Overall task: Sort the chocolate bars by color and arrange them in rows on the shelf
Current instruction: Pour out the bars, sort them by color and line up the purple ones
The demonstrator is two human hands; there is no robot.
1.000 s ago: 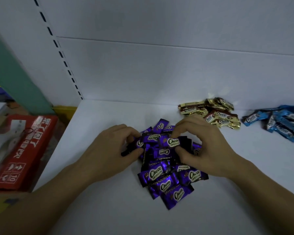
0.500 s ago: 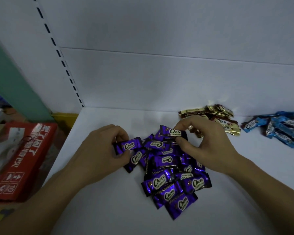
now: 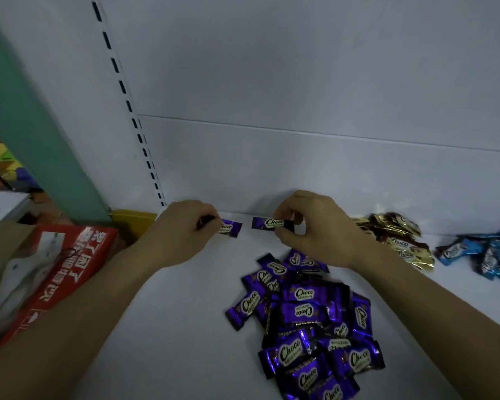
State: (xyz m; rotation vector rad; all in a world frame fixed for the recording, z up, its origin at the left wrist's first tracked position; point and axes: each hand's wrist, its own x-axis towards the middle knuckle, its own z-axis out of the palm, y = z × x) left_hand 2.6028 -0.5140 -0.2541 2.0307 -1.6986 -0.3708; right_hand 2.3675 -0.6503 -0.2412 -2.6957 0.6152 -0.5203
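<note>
Two purple chocolate bars held near the back of the shelf, one in each hand.

The left hand [image 3: 182, 230] pinches the first purple bar [image 3: 231, 227] at centre frame, fingers curled round its wrapper end. The right hand [image 3: 315, 229] pinches the second purple bar [image 3: 267, 223] just beside it, with a small gap between the two. Both bars lie lengthwise, close to the white back panel [image 3: 300, 168]; whether they touch the shelf [image 3: 171, 327] cannot be told. The purple pile [image 3: 306, 319] lies on the shelf at lower centre-right. A gold-and-brown pile [image 3: 399, 238] sits at right, a blue pile [image 3: 485, 252] at the far right edge. A red carton [image 3: 67, 269] lies at lower left, beside the shelf.
</note>
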